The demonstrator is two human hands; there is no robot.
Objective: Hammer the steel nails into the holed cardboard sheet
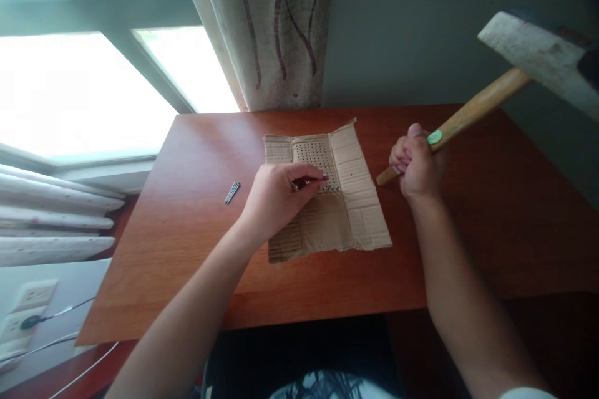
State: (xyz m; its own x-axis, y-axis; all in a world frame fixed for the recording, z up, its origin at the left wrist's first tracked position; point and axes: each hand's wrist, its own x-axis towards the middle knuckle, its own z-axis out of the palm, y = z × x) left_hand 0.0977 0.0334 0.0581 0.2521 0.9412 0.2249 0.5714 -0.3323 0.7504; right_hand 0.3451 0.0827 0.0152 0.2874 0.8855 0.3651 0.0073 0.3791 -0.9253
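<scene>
My left hand (281, 196) rests on a flattened piece of cardboard (355, 199), its fingers pinched around a nail (309, 182) held at the lower edge of a patch of small holes (312, 153). My right hand (418, 165) is closed around the wooden handle of a hammer (472, 111), raised above the table to the right of the cardboard. The grey hammer head (538, 59) is up at the top right, close to the camera. Two or three loose nails (232, 192) lie on the table left of my left hand.
The cardboard lies on a reddish-brown wooden table (196, 243) against a grey wall. A patterned curtain (266, 25) and a bright window (79, 93) are behind it. White wall sockets with a cable (28, 312) are at the lower left.
</scene>
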